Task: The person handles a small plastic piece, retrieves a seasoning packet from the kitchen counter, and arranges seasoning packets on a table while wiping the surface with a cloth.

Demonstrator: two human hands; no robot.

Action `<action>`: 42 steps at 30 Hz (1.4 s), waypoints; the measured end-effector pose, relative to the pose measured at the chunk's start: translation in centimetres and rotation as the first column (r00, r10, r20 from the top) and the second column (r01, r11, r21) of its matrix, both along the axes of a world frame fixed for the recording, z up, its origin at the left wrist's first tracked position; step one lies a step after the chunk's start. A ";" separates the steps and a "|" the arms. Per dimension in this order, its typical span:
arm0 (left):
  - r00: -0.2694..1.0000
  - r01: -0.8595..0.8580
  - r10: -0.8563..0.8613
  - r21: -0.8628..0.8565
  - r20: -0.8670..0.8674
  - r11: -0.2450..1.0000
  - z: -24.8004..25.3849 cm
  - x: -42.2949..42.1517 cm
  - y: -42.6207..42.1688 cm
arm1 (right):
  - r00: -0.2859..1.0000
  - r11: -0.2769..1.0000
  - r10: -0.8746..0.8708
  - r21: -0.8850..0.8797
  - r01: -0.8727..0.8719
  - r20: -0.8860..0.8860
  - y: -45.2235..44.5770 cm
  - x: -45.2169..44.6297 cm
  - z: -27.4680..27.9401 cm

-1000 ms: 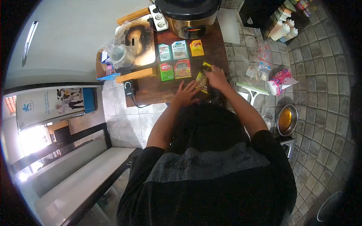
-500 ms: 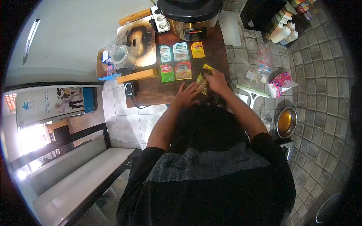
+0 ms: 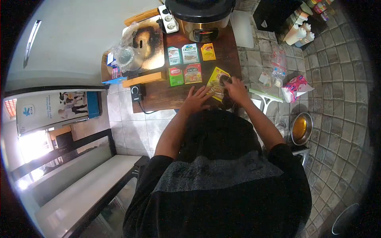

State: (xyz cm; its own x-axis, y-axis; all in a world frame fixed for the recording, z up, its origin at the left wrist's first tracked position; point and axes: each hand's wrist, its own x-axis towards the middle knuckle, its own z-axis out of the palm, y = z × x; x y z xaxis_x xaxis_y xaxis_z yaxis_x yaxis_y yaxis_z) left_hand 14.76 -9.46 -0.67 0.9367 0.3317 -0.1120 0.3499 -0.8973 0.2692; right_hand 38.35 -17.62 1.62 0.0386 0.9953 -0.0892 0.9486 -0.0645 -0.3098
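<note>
A yellow food packet with a picture on its front lies at a slant on the dark wooden table. My left hand is open, its spread fingers resting at the packet's left edge. My right hand is at the packet's right side, fingers pointing onto it; whether they grip the edge is not clear. A dark patch by those fingers could be a shadow or an object. Above are a green packet, a red Saori packet, a smaller yellow packet, a white-blue packet and a teal-white packet.
A large cooker stands at the table's back, beside a power strip. At left are a scorched board, a plastic bag and a dial control. A pan with oil and a tissue pack sit at right.
My right hand has moved to the right and slightly down, uncovering much more of the yellow packet's front. My left hand has stayed nearly in place.
</note>
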 end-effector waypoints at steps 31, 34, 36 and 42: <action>1.000 0.010 -0.011 0.028 0.025 1.000 0.5 -0.1 -0.4 | 0.905 0.891 -0.352 0.210 0.403 -0.239 -1.9 -0.9 -3.0; 0.998 -0.027 0.027 0.007 -0.061 1.000 -0.1 0.2 -1.4 | 0.878 0.837 -0.414 0.277 0.471 -0.241 -2.2 -1.4 -3.3; 0.994 -0.094 0.096 0.049 -0.051 0.994 -0.1 0.4 -2.2 | 0.892 0.797 -0.420 0.401 0.451 -0.169 -2.1 -1.4 -3.5; 0.974 -0.216 0.214 0.025 0.079 0.976 1.8 2.0 -3.6 | 0.897 0.784 -0.409 0.439 0.439 -0.166 -2.3 -1.3 -3.8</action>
State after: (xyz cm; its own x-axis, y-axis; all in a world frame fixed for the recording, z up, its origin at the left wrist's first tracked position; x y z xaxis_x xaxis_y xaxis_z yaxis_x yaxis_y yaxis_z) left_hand 16.73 -13.05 1.12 0.8484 0.5285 -0.0296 0.5154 -0.8121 0.2737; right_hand 37.09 -19.88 -2.18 0.4755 0.8065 0.3515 0.8383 -0.2943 -0.4589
